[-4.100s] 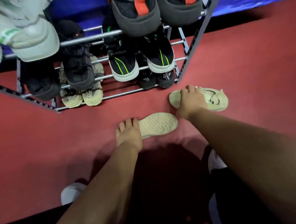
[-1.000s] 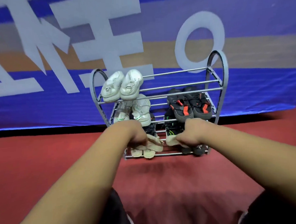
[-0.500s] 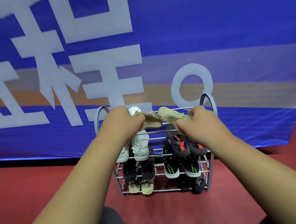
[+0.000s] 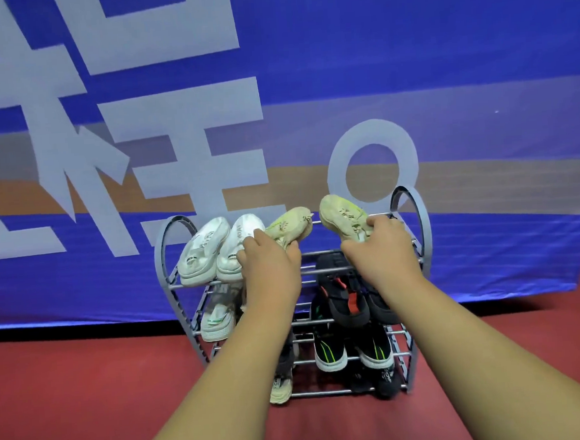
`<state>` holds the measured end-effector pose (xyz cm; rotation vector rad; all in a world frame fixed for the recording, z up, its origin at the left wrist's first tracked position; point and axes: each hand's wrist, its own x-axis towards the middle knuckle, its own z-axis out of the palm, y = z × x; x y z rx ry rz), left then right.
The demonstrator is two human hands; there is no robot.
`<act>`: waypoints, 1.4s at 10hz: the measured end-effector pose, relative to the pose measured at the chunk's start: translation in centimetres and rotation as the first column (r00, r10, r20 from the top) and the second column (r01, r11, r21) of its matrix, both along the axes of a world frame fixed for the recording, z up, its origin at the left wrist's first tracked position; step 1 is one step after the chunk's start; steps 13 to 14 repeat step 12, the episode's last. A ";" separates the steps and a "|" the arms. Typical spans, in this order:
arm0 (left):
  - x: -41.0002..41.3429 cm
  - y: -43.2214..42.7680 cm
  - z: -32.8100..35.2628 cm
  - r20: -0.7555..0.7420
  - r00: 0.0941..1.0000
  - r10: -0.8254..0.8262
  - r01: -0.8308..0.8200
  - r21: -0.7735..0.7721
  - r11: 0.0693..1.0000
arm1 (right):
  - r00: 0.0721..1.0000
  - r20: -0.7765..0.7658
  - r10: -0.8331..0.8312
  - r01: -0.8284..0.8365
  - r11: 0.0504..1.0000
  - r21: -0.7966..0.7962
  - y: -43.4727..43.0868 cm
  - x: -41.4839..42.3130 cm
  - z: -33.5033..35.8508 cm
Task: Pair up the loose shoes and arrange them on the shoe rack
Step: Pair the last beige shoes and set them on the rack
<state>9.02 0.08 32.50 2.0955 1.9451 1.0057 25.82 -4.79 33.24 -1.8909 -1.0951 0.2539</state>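
- Head view: the left beige shoe point(image 4: 290, 226) and the right beige shoe point(image 4: 341, 218) are at the top tier of the shoe rack point(image 4: 415, 211), toes raised toward the rear, to the right of the white pair point(image 4: 215, 249). Whether either sole already bears on the rails cannot be told.
- The left grip point(image 4: 271, 265) has its fingers curled round the heel end of the left beige shoe. The right grip point(image 4: 381, 247) has its fingers curled over the heel end of the right beige shoe.
- Risk, drop-through: the tier is made of bare rails with gaps. A shoe released before both heel and forefoot sit on rails would probably tip between them or slide off the rear.
- Risk, misalignment: the two beige shoes stand apart with toes splayed. Released like this, the pair would likely sit crooked.
- Risk, collision: the left beige shoe is just beside the nearer white shoe. A sideways push could shift the white pair.
- Risk, rack movement: the frame looks light. Pressing down on the front rail could rock it and disturb the black-and-red pair point(image 4: 342, 295) on the tier below.
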 end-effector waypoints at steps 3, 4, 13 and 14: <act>3.9 4.5 -2.6 -0.001 0.999 0.036 -0.036 0.042 0.998 | 0.997 0.038 -0.066 0.069 0.994 -0.086 5.9 1.9 -3.8; 4.4 5.6 -3.8 -0.016 0.998 0.059 -0.058 0.015 0.998 | 0.996 0.052 -0.074 0.078 0.992 -0.100 6.9 2.5 -4.7; -1.8 4.3 -5.4 0.262 0.951 -0.165 0.220 -0.195 0.956 | 0.981 0.059 0.185 -0.183 0.982 -0.037 2.5 4.1 -6.2; -1.8 4.3 -5.4 0.262 0.951 -0.165 0.220 -0.195 0.956 | 0.981 0.059 0.185 -0.183 0.982 -0.037 2.5 4.1 -6.2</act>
